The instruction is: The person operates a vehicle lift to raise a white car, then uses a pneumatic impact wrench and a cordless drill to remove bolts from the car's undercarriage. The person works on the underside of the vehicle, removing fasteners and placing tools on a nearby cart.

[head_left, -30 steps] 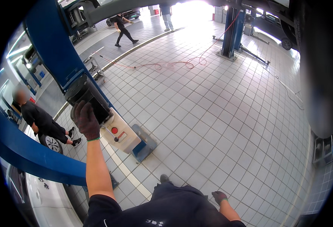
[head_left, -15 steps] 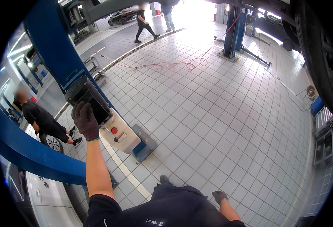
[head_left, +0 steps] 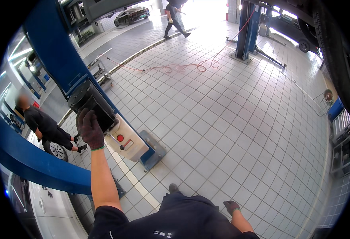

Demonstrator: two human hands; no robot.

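My left hand (head_left: 90, 129), in a dark knitted glove with a green cuff edge, is raised against the black motor housing (head_left: 97, 113) on a blue lift post (head_left: 51, 44). Its fingers point up along the housing's near side, stretched and slightly bent. Below the housing sits a cream-coloured tank (head_left: 129, 145) with a round red mark. A lever with a black ball knob (head_left: 122, 147) sticks out beside my wrist. Low on the right hangs my right hand (head_left: 232, 206), gloved too, its fingers loosely bent and apart, with nothing seen in them.
A blue curved lift part (head_left: 43, 167) crosses the left, above a white car (head_left: 53, 207). One person (head_left: 43, 123) stands by a wheel; another (head_left: 173, 20) walks at the back. A red hose (head_left: 175, 67) lies looped on the tiles. A tyre (head_left: 334, 51) hangs overhead at right, above tool carts (head_left: 342, 123).
The walking person at the back has moved to the right. A dark car's wheel at the far right shows more fully. Both my hands stay where they were.
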